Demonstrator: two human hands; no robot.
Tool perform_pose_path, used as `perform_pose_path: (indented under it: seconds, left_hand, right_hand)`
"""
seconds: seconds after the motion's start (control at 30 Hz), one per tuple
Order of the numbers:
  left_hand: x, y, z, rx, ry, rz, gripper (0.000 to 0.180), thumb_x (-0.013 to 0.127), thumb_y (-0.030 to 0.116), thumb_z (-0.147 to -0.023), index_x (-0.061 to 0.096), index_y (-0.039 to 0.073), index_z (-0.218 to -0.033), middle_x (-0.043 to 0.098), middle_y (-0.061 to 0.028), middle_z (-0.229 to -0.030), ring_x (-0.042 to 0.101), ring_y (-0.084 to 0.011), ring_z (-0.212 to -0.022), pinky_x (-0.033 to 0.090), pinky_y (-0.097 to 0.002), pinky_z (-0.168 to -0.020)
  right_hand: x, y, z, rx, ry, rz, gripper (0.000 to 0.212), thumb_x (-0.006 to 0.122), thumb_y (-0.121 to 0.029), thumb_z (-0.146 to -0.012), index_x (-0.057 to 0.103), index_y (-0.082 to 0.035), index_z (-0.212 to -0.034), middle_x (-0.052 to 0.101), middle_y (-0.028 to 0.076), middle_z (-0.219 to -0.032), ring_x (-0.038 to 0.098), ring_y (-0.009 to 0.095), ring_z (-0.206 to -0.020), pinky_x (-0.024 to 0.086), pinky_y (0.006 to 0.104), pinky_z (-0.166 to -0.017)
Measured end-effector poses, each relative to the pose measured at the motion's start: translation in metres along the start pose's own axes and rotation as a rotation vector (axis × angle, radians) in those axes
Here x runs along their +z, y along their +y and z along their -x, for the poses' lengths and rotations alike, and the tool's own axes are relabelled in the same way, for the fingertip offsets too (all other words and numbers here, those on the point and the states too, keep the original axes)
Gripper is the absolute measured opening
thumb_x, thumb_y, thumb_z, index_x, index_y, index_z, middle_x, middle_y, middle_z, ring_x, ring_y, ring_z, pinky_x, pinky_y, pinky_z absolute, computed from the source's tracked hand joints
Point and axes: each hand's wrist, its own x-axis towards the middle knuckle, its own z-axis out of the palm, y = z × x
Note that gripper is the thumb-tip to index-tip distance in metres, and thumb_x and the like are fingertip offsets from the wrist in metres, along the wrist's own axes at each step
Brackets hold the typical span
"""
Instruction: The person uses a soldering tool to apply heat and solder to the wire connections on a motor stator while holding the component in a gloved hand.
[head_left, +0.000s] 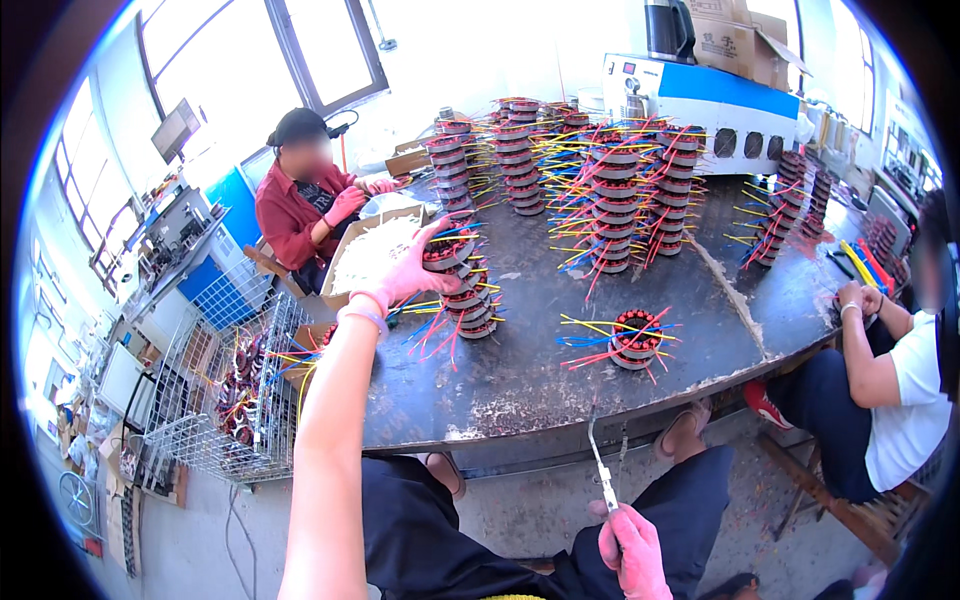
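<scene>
My left hand [405, 272], in a pink glove, reaches across the table and grips the top wound motor stator [447, 252] of a short stack. Its thumb and fingers lie on either side of that ring. Red, yellow and blue lead wires stick out of the stack. Low in front of me, my right hand [633, 552], also gloved in pink, is closed round a thin metal rod tool with a pale handle [606, 480]. The tool points up toward the table edge. One single stator [634, 345] lies on the tabletop beyond it, with its wires spread outward.
Tall stator stacks [614, 205] stand on the dark worn table [520, 390]. A box of white pieces [375, 255] is at the left, near a co-worker in red [300, 205]. Another person [890, 370] sits at the right. A wire basket [215, 430] holds wound parts.
</scene>
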Motion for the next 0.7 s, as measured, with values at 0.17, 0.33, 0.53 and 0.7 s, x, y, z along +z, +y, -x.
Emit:
perform_pose_path:
  seconds: [0.17, 0.33, 0.53, 0.7]
  left_hand:
    - [-0.005, 0.014, -0.002, -0.011, -0.041, -0.109, 0.100, 0.083, 0.050, -0.066, 0.039, 0.021, -0.151, 0.051, -0.0168, -0.140, 0.049, -0.0323, -0.130, 0.038, -0.0401, -0.107]
    - [-0.015, 0.016, 0.001, 0.003, -0.072, -0.267, 0.100, 0.076, 0.060, -0.067, 0.039, 0.018, -0.151, 0.048, -0.0163, -0.145, 0.043, -0.0329, -0.136, 0.035, -0.0401, -0.112]
    - [-0.024, 0.007, 0.000, 0.080, -0.085, -0.205, 0.088, 0.081, 0.039, -0.071, 0.045, 0.015, -0.147, 0.049, -0.0140, -0.145, 0.043, -0.0302, -0.136, 0.033, -0.0376, -0.114]
    - [-0.029, -0.001, -0.005, 0.047, -0.126, 0.010, 0.077, 0.082, 0.020, -0.073, 0.050, 0.012, -0.142, 0.052, -0.0110, -0.141, 0.045, -0.0239, -0.134, 0.034, -0.0346, -0.113]
  right_hand:
    - [0.001, -0.002, 0.005, -0.008, -0.032, -0.004, 0.028, 0.048, -0.030, -0.104, 0.052, -0.006, -0.090, 0.041, -0.005, -0.058, 0.032, 0.004, -0.048, 0.022, 0.0216, -0.045]
    - [0.000, -0.003, 0.008, -0.023, 0.022, 0.018, 0.035, 0.048, -0.031, -0.104, 0.050, -0.013, -0.074, 0.039, -0.006, -0.057, 0.031, 0.004, -0.046, 0.020, 0.0221, -0.044]
    - [-0.003, -0.001, 0.006, -0.029, 0.035, 0.033, 0.035, 0.048, -0.032, -0.104, 0.050, -0.013, -0.075, 0.038, -0.006, -0.056, 0.030, 0.004, -0.046, 0.020, 0.0220, -0.044]
    - [-0.003, 0.004, 0.007, -0.039, 0.025, 0.008, 0.033, 0.047, -0.031, -0.104, 0.055, -0.010, -0.080, 0.038, -0.006, -0.056, 0.031, 0.004, -0.045, 0.021, 0.0215, -0.043]
